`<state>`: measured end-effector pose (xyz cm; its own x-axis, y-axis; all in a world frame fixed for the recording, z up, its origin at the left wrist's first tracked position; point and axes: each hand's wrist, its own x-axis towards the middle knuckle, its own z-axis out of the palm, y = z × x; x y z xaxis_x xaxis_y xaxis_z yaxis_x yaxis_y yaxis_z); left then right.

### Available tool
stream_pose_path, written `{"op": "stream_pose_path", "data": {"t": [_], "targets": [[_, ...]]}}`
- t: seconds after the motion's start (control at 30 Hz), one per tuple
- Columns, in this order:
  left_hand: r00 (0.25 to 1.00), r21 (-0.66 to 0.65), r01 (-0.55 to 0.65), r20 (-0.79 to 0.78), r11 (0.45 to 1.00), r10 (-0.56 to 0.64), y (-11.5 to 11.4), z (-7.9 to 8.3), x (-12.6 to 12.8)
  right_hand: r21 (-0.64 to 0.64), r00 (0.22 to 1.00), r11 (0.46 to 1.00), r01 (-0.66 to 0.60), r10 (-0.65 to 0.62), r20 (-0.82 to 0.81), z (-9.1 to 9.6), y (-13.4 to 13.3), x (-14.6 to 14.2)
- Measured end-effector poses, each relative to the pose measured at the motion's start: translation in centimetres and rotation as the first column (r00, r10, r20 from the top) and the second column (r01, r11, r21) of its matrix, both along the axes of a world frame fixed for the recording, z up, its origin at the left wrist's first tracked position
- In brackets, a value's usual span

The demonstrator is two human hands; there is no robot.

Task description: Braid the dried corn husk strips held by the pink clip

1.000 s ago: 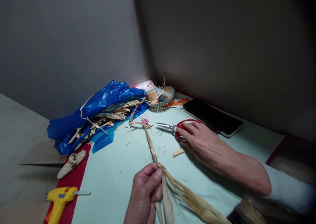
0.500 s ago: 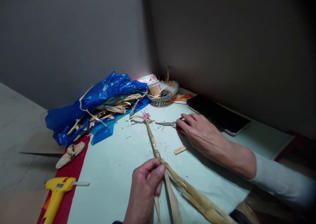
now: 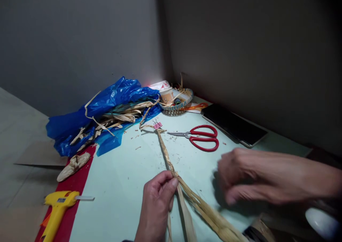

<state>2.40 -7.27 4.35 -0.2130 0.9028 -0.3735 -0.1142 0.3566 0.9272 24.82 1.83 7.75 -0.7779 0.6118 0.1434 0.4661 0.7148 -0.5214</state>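
My left hand [image 3: 158,201] is closed in a pinch on a braid of dried plant fibre [image 3: 166,154], at the point where its loose strands split apart. One thick strand [image 3: 211,217] runs down to the right; narrower strips [image 3: 185,213] hang below the fingers. A pink binder clip [image 3: 157,125] sits at the braid's far end. My right hand [image 3: 237,174] is over the right side of the table, motion-blurred, its fingers curled in. Whatever it may hold is hidden. Red-handled scissors [image 3: 204,138] lie on the table beyond it, untouched, blades pointing left.
A blue plastic bag [image 3: 114,92] with dried strips lies at the back left, beside a woven basket [image 3: 187,98] of small items. A black tablet-like device [image 3: 232,124] lies at the right. A yellow glue gun [image 3: 57,208] rests on the red left edge, near a fibre piece [image 3: 73,166].
My right hand has let go of the scissors and moved down and to the right. The small tan strip that lay below the scissors is no longer visible. My left hand keeps its pinch.
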Motion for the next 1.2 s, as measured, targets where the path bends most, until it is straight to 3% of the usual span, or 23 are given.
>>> {"op": "stream_pose_path", "data": {"t": [0.03,0.07,0.17,0.27,0.47,0.67,0.83,1.03,1.2], "targets": [[1.0,0.002,-0.001,-0.01,1.0,0.001,0.0,0.0,0.0,-0.134,0.995,0.986,-0.103,0.102,-0.012,0.0,0.1,-0.7],[1.0,0.009,0.0,-0.022,1.0,0.001,0.0,0.0,0.1,-0.201,0.991,0.971,-0.126,0.114,-0.068,-0.3,0.2,-1.7],[0.997,0.057,-0.004,-0.072,0.998,0.008,0.0,-0.2,0.1,-0.316,0.99,0.945,-0.084,0.042,-0.138,-1.4,-0.2,-5.1],[0.992,0.104,-0.013,-0.125,0.994,0.026,0.0,-0.4,0.1,-0.318,0.984,0.943,-0.102,0.049,-0.171,-2.2,-1.0,-6.9],[0.958,0.093,-0.004,-0.285,0.996,0.03,-0.1,-0.3,0.1,-0.265,0.98,0.961,-0.079,0.027,-0.195,-2.7,-1.5,-6.9],[0.943,0.073,0.016,-0.332,0.997,0.009,0.0,-0.4,0.1,-0.098,0.992,0.995,-0.025,0.012,-0.129,-3.6,-1.9,-7.4],[0.906,0.049,0.09,-0.418,0.995,-0.062,0.2,-0.3,0.2,0.154,1.0,0.988,0.007,-0.007,-0.003,-3.5,-3.3,-7.6],[0.925,0.057,0.007,-0.379,0.998,0.015,0.1,-0.3,0.5,0.471,0.98,0.882,0.0,-0.094,0.176,-2.4,-5.7,-9.0],[0.937,0.052,0.001,-0.35,0.999,0.017,-0.1,-0.2,0.6,0.588,0.971,0.809,0.004,-0.143,0.191,-1.5,-6.9,-8.8]]}}
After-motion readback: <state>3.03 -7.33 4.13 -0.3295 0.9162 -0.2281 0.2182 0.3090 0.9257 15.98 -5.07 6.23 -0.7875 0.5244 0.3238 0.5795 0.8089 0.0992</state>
